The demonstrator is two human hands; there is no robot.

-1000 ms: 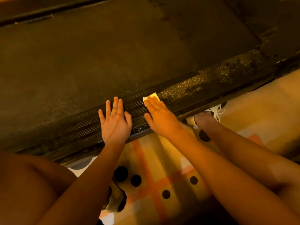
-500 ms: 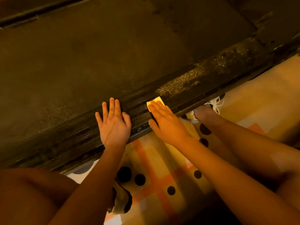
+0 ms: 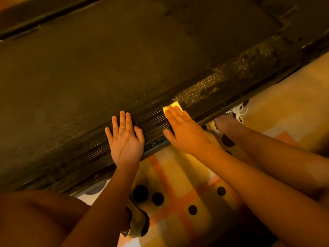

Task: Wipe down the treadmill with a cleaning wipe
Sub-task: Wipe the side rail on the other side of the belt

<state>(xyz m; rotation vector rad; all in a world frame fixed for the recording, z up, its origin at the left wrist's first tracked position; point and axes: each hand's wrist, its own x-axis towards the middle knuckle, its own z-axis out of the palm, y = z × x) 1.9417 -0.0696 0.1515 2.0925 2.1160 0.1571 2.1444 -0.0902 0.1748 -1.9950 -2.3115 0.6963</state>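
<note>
Change noted on my feed: over the last second the right hand (image 3: 186, 132) and its wipe (image 3: 175, 105) have slid a little rightward along the rail, widening the gap to the left hand (image 3: 125, 141). In the last half second I see almost no shift.

Items, left to right:

- Knee (image 3: 35, 220): bare, lower left corner, in front of the rail.
- Treadmill belt (image 3: 106, 68): dark, dull surface filling the upper part of the view.
- Side rail (image 3: 85, 157): ribbed black strip running diagonally from lower left to upper right, along the belt's near edge.
- Left hand: laid flat on the rail, palm down, fingers straight and slightly spread, holding nothing. A thin ring (image 3: 122, 127) sits on one finger.
- Cloth (image 3: 138, 223): crumpled dark-edged piece on the floor, partly under the left forearm.
- Mat (image 3: 178, 175): pale floor covering with orange stripes and black dots, beneath both arms.
- Right hand: fingers straight and together, pressing the wipe flat against the rail.
- Wipe: small, folded and yellowish; only its far corner shows past the fingertips.
- Residue (image 3: 204, 88): glittering gritty patch on the rail, beginning just right of the wipe.
- Shoe (image 3: 239, 111): white laces showing at the rail's near edge, mostly hidden.
</note>
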